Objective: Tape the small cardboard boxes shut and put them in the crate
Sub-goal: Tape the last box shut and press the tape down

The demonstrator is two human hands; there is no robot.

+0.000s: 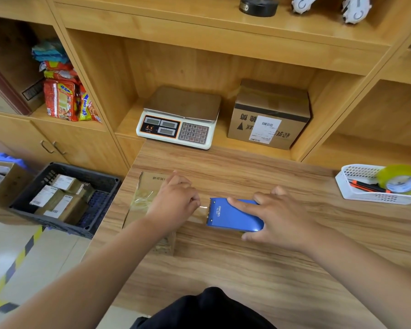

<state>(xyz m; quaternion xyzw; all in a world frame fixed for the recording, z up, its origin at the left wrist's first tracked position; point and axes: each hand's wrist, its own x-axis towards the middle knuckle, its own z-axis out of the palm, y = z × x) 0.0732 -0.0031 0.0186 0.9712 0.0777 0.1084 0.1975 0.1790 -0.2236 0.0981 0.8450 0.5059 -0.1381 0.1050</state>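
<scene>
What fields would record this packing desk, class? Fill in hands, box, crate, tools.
left hand: pinches clear tape above the small box
right hand: grips the blue tape dispenser on the table
small box: table's left edge, partly under left hand
crate: on the floor, left of table, holds labelled boxes
tape roll: in white basket, far right

My desk (247,269) carries a box (152,180) under my left fingers (188,200), a dispenser (230,218) beneath my right fingers (242,203), a basket (356,197) farther right.
</scene>
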